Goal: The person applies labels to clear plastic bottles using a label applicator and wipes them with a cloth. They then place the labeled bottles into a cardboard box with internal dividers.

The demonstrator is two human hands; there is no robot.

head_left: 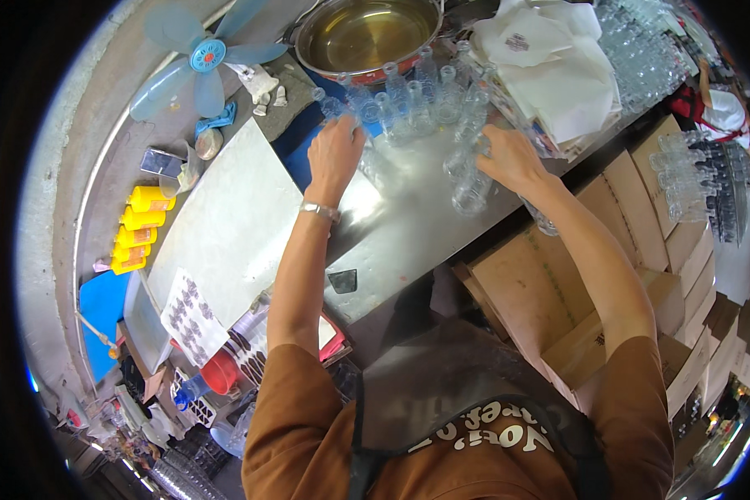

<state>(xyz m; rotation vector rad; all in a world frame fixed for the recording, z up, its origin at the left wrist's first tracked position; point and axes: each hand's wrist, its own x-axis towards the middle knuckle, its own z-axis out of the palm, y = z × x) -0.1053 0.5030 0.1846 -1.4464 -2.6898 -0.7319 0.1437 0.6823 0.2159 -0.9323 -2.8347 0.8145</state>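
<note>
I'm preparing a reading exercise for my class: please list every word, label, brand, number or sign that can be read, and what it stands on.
Shirt: white lettering, wording not copied here.
Yellow bottles: print too small to read.
Cartons: faint marks, too blurred to read.

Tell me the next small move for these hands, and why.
Probably best: with the right hand, ease the clear glass bottles by its fingertips slightly left, onto the bare metal tabletop between the hands. They are nearer the table's edge than the main group of bottles, so a nudge there seems riskier.
</note>
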